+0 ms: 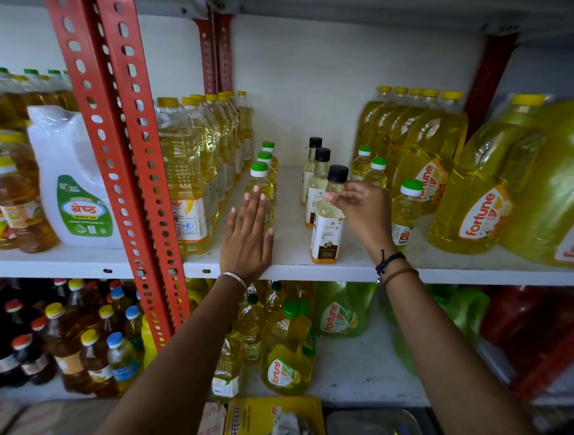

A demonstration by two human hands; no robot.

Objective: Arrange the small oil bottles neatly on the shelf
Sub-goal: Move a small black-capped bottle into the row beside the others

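On the white shelf (290, 266) stand three rows of small bottles. A row of three green-capped yellow oil bottles (260, 180) runs back on the left. My left hand (247, 235) lies flat and open against the front one, fingers straight. Three black-capped coconut oil bottles (326, 231) line up in the middle. My right hand (360, 210) is at the neck of the front coconut bottle, thumb and fingers loosely curled beside it; a firm grip does not show. Three more green-capped small bottles (406, 208) stand to the right of that hand.
Tall yellow-capped oil bottles (189, 168) crowd the left of the bay, and large yellow oil jugs (475, 191) fill the right. A red perforated upright (125, 140) stands at left with a white jug (75, 184) beyond. The lower shelf holds more oil bottles (287, 347).
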